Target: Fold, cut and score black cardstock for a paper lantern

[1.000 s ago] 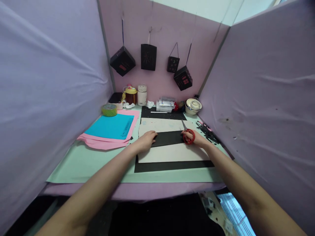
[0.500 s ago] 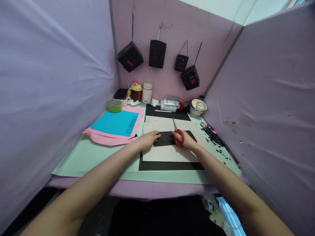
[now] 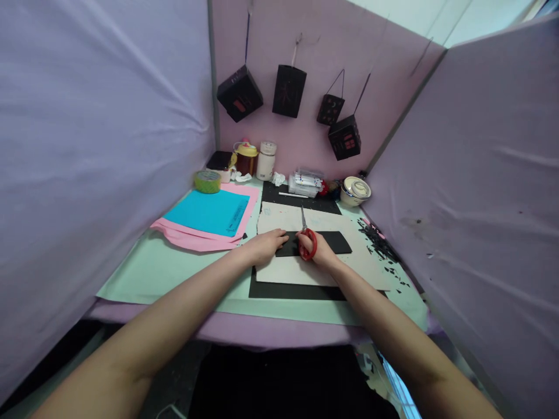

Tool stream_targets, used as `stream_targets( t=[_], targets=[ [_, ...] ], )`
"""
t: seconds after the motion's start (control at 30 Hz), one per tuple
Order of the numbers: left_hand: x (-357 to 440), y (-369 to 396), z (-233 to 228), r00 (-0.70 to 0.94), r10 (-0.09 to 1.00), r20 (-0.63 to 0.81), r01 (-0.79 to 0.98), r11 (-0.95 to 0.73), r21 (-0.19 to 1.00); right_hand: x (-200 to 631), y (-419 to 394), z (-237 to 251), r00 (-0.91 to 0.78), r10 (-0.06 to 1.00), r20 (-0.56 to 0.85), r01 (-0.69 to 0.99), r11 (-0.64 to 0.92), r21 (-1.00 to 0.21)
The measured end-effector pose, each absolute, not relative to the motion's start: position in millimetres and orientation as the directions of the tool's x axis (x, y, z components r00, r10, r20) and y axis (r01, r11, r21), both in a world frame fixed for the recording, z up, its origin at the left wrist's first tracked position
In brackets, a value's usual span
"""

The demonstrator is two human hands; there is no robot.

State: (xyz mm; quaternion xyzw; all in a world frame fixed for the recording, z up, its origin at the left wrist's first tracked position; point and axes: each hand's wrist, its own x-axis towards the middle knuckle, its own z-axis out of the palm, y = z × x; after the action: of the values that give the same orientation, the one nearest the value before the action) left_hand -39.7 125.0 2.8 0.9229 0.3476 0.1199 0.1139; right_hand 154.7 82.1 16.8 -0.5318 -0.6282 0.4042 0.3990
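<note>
A folded-looking strip of black paper lies across a white board in front of me. My left hand lies on the strip's left end, fingers stretched out and resting on it. The red-handled scissors are in my right hand, which rests on the strip near its middle. Their metal blades point away from me, toward the back of the board. Whether the right fingers also touch the paper is hard to make out.
Blue and pink sheets lie at left, with a green tape roll on them. Black scraps are scattered at right. A pen box, a bottle and a lidded bowl line the back, below hanging black lanterns.
My right hand has slid left along the black strip with the scissors, closer to my left hand. The left hand keeps its place on the paper; the view has shifted slightly.
</note>
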Motion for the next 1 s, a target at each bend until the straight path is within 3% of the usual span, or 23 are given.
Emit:
stream_targets(
  t=[0.2, 0.57, 0.77, 1.0],
  targets=[
    [-38.9, 121.3, 12.2, 0.756, 0.636, 0.154, 0.571, -0.756, 0.321, 128.7, 82.9, 15.8, -0.156, 0.986, 0.063, 0.293, 0.107, -0.95],
    [-38.9, 116.9, 19.8, 0.754, 0.635, 0.17, 0.533, -0.742, 0.406, 108.4, 80.8, 6.3, 0.007, 1.0, 0.028, 0.194, 0.026, -0.981],
    [-39.7, 113.8, 20.9, 0.689, 0.706, 0.16, 0.566, -0.664, 0.489, 92.3, 79.2, 2.9, 0.072, 0.997, 0.023, 0.189, 0.009, -0.982],
    [-41.0, 122.2, 16.4, 0.724, 0.667, 0.174, 0.514, -0.691, 0.508, 86.5, 78.4, 0.5, 0.152, 0.988, 0.026, 0.152, 0.003, -0.988]
  ],
)
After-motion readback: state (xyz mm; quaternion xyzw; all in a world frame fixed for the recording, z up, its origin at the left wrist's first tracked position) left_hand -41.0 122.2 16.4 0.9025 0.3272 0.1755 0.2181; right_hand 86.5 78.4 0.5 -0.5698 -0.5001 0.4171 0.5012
